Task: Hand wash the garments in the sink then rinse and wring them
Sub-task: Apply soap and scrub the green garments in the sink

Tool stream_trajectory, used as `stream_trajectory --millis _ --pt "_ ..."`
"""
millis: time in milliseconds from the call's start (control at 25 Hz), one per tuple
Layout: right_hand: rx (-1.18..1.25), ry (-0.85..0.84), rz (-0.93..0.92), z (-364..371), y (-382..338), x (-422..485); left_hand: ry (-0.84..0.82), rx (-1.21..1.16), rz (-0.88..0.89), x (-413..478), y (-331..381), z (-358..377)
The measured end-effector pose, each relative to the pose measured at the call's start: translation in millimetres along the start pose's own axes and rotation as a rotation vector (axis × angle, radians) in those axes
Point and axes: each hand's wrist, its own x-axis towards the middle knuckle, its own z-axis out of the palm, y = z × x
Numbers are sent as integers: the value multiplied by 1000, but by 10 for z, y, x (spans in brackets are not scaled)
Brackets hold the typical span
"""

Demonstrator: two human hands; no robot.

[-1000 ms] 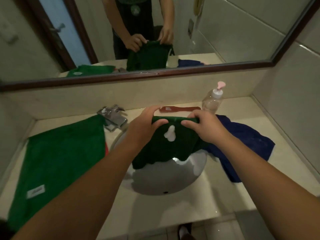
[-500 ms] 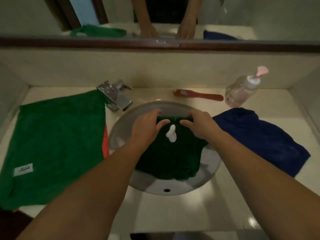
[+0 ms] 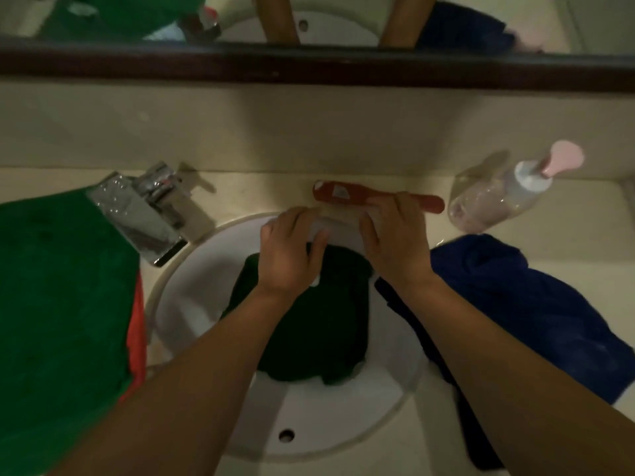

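Dark green garment (image 3: pixel 309 324) is lying bunched inside the white sink (image 3: pixel 192 304), under both forearms. Left hand (image 3: pixel 288 255) is resting on its upper edge, thumb stretching rightward. Right hand (image 3: pixel 395 245) is reaching past the far rim, its fingertips overlapping the red brush (image 3: pixel 340 195). Whether either hand is gripping anything cannot be told. Flanking the sink are a faucet (image 3: pixel 147 214) and green towel (image 3: pixel 62 304) at left, and a blue garment (image 3: pixel 536 304) and soap bottle (image 3: pixel 498 197) at right.

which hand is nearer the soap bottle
Right. The right hand is just sink-side of the bottle; the left hand lies beyond it, over the green garment.
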Motion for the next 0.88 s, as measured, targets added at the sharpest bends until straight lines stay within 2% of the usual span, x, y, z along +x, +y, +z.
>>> stream_trajectory --millis 40,120,280,440,520,600,680,800,880 --pt "-114 13 23 -17 55 77 7 -11 5 13 59 15" --pt "-249 -71 95 -11 152 194 -8 -7 2 42 150 55" --pt "-254 -232 74 118 193 179 -81 0 -59 68 147 78" --pt "-313 -247 39 84 117 142 -164 51 -126 -139 33 -74" --pt "-240 -286 44 18 22 93 -180 83 -144 -313 -98 -196" --pt "-59 -354 127 -85 -133 -74 -214 95 -159 -491 -293 -279" --pt "107 -316 200 -208 -358 -364 -271 79 -150 -670 -496 -297" --pt "239 -294 329 -272 -737 -741 -413 53 -117 -839 -685 -146" --pt "310 -337 495 -109 -909 -943 -554 80 -32 -859 -800 16"
